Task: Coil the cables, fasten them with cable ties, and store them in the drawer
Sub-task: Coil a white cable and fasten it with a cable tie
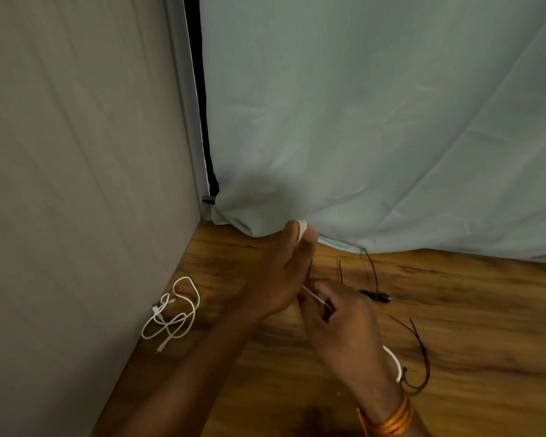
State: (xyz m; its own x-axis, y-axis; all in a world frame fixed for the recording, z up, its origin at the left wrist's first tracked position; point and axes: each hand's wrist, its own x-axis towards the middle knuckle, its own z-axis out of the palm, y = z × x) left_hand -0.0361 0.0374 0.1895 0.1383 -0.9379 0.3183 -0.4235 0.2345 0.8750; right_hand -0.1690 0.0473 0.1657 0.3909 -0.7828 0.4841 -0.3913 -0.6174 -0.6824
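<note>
Held cable: a thin white cable, taut across the gap just right of the left hand's palm; its visible stretch slants down and to the right.
Left hand: fingers straight and held together, pointing away at the cloth. Something white sits at the fingertips, and I cannot tell what it is.
Right hand: just right of the left hand and nearer the person, fingers curled, pinching the cable.
Slack: a white loop shows well right of the left hand, probably the same cable.
Next wrap, as I judge: the right hand leads the cable round the left hand's fingers.
Tangled white cable: left of the left hand, untouched.
Thin black cable: right of the left hand, loose on the brown wooden table.
Drawer: not in view.
</note>
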